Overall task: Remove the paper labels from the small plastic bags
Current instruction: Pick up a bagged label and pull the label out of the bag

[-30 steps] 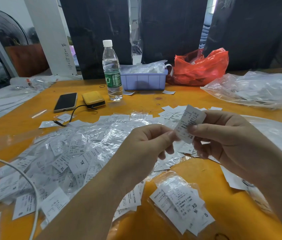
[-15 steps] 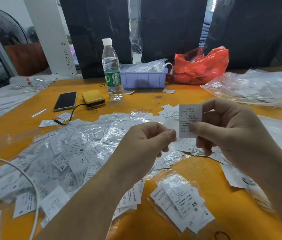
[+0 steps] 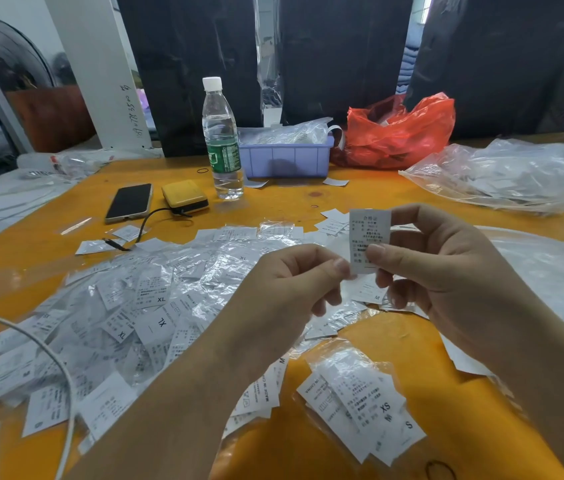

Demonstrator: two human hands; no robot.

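Note:
A white paper label [image 3: 368, 233], still in its small clear plastic bag, stands upright between my two hands above the orange table [image 3: 48, 237]. My right hand [image 3: 447, 271] pinches it with thumb and fingers near its lower right. My left hand [image 3: 294, 292] pinches its bottom left corner. A big heap of small bagged labels [image 3: 142, 313] spreads over the table to the left. Several more bagged labels [image 3: 360, 400] marked XS, M and S lie in front, near my arms.
A water bottle [image 3: 221, 140], a phone [image 3: 130, 202] and a yellow power bank [image 3: 185, 195] with a cable stand behind the heap. A purple bin [image 3: 285, 157], a red bag [image 3: 398, 133] and a clear plastic sheet [image 3: 516, 174] lie further back. A white cable [image 3: 48, 351] crosses the left.
The label has turned from tilted to upright between my hands and risen slightly. My left thumb has closed back in on its lower corner.

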